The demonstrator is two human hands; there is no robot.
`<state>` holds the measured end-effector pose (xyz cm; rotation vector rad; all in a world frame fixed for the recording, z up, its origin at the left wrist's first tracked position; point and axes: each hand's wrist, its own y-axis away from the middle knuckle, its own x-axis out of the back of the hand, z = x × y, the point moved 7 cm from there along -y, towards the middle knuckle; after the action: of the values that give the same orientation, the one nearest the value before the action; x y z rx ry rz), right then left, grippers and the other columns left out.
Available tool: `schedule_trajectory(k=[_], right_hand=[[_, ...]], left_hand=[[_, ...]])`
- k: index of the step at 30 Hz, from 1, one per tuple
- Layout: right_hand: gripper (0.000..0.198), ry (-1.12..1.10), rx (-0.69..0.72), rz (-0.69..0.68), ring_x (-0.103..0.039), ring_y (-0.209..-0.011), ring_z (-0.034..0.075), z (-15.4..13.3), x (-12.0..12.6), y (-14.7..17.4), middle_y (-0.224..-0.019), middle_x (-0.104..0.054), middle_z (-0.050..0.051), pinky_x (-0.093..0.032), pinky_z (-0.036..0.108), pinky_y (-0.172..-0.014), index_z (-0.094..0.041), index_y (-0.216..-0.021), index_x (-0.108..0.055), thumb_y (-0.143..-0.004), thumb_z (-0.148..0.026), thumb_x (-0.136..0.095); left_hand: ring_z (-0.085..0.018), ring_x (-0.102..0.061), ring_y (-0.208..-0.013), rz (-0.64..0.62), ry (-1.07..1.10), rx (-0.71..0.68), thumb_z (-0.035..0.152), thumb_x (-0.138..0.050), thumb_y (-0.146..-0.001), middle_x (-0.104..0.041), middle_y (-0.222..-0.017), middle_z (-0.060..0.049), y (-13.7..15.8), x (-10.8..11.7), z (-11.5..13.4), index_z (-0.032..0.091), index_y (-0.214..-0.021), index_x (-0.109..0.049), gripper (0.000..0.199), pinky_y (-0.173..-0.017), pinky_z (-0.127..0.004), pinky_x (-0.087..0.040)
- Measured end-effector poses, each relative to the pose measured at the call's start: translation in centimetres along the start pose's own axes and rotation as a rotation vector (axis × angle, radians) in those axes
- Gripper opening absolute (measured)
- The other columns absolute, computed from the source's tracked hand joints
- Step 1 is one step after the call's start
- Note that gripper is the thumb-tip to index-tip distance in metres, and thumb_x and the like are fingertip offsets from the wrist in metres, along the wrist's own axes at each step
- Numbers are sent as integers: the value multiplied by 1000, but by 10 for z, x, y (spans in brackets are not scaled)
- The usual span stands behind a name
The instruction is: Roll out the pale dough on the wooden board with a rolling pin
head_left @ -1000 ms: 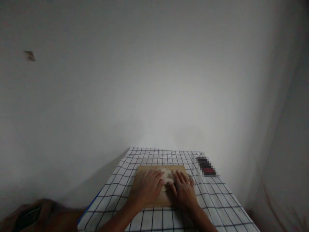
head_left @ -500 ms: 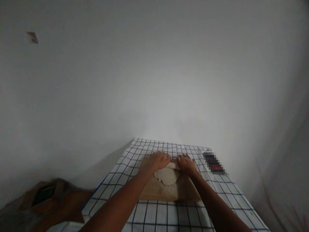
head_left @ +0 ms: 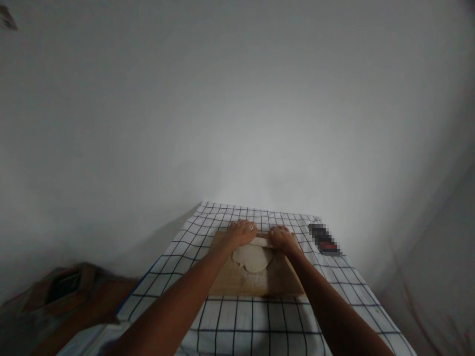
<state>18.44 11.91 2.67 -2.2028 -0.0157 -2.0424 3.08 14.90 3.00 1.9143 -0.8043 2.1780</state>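
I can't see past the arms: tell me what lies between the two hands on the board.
In the head view, a short stretch of pale rolling pin spans from the left hand to the right hand, at the far edge of the flattened dough.

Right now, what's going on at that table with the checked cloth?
A person is rolling dough on a rectangular wooden board that lies on a white cloth with a black grid. The left hand and right hand press on a pale rolling pin at the board's far end. A flat, pale, roughly round sheet of dough lies just nearer than the pin. A dark, blurred object sits to the right on the cloth.
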Motion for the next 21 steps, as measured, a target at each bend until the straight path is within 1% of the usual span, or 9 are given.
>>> schedule_trajectory(k=[3, 6, 9, 10, 12, 13, 17, 21], right_hand=[[40, -6, -16, 48, -46, -132, 30, -4, 4, 19, -139, -56, 16, -40, 53, -101, -20, -126, -61, -104, -30, -29], [40, -6, 14, 125, -43, -135, 31, -11, 9, 44, -143, -54, 16, -36, 56, -104, -22, -128, -60, -104, -32, -30], [42, -7, 50, 182, -39, -139, 31, -19, 10, 65, -145, -53, 14, -32, 57, -107, -23, -123, -64, -105, -33, -27], [42, -14, 49, 199, -38, -140, 31, -20, 9, 70, -146, -53, 13, -30, 57, -109, -24, -122, -65, -106, -34, -27], [44, -40, 48, 244, -34, -144, 31, -22, 7, 81, -152, -48, 9, -28, 57, -111, -26, -126, -64, -106, -37, -26], [45, -55, 44, 257, -34, -144, 30, -22, 6, 86, -154, -47, 7, -28, 56, -112, -27, -129, -63, -106, -39, -25], [47, -105, 51, 317, -39, -142, 26, -25, 0, 106, -153, -48, 3, -26, 52, -115, -33, -144, -52, -107, -42, -24], [47, -134, 54, 351, -40, -142, 25, -26, -4, 118, -155, -46, 2, -25, 51, -115, -36, -146, -50, -107, -43, -24]], left_hand=[[-27, -55, -125, 60, -2, 0, 32, -38, -101, -68, -131, -10, 17, 6, 6, 21, -126, -65, 38, -105, -44, -40], [-27, -54, -128, 118, -17, -44, 32, -38, -102, -67, -134, -7, 39, 13, 14, 24, -127, -65, 38, -108, -46, -39], [-29, -52, -132, 188, -74, -135, 25, -38, -100, -64, -137, -8, 62, 19, 24, 23, -130, -63, 39, -108, -49, -40], [-29, -50, -134, 218, -85, -136, 23, -37, -100, -63, -139, -8, 69, 22, 26, 23, -132, -63, 40, -108, -50, -40], [-28, -49, -135, 260, -73, -141, 24, -36, -101, -62, -141, -6, 83, 27, 29, 25, -134, -61, 42, -109, -49, -40], [-28, -49, -135, 270, -55, -151, 25, -36, -101, -62, -141, -5, 90, 29, 32, 26, -135, -60, 42, -111, -49, -38], [-23, -53, -130, 269, 33, -136, 29, -36, -102, -62, -141, -2, 111, 36, 35, 30, -139, -58, 43, -112, -45, -38], [-22, -51, -133, 252, 48, -130, 27, -38, -102, -59, -145, 1, 122, 42, 37, 33, -141, -55, 44, -115, -45, -35]])
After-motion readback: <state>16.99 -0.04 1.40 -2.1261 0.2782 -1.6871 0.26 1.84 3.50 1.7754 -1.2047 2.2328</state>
